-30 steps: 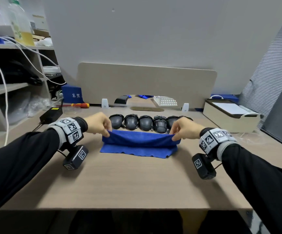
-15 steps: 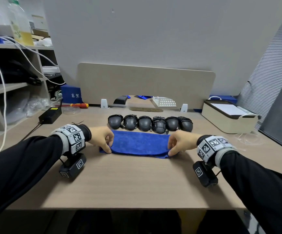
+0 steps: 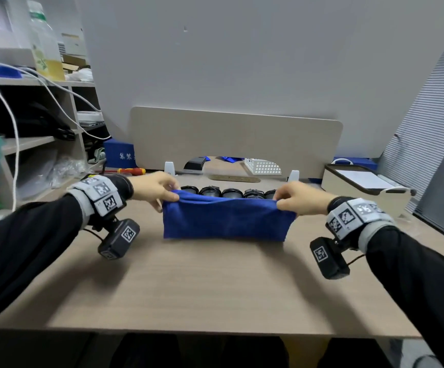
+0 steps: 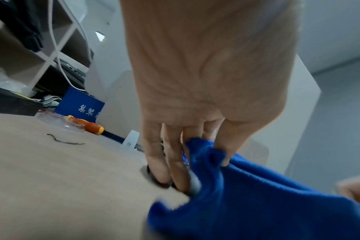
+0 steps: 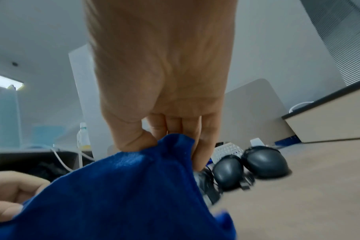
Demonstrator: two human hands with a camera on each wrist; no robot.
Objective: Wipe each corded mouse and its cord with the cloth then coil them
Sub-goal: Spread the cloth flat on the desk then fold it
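A blue cloth (image 3: 226,219) hangs stretched between my two hands above the desk, its lower edge near the desktop. My left hand (image 3: 159,191) pinches its upper left corner, with the thumb and fingers (image 4: 226,146) closed on the fabric (image 4: 257,203). My right hand (image 3: 292,196) pinches the upper right corner (image 5: 170,146). Behind the cloth lies a row of several dark grey corded mice (image 3: 231,193), their cords wound up beside them; two mice (image 5: 263,162) show plainly in the right wrist view. The cloth hides the lower part of the row.
A beige divider panel (image 3: 237,139) stands behind the mice. A cream box with a dark rim (image 3: 361,187) sits at the right. A red and yellow screwdriver (image 3: 133,171) and a blue box (image 3: 118,154) lie at the back left, by shelves with white cables (image 3: 16,144).
The cloth lay folded flat on the desk half a second ago. Both hands have since lifted its top edge up and away from me, so it hangs in front of the mice.
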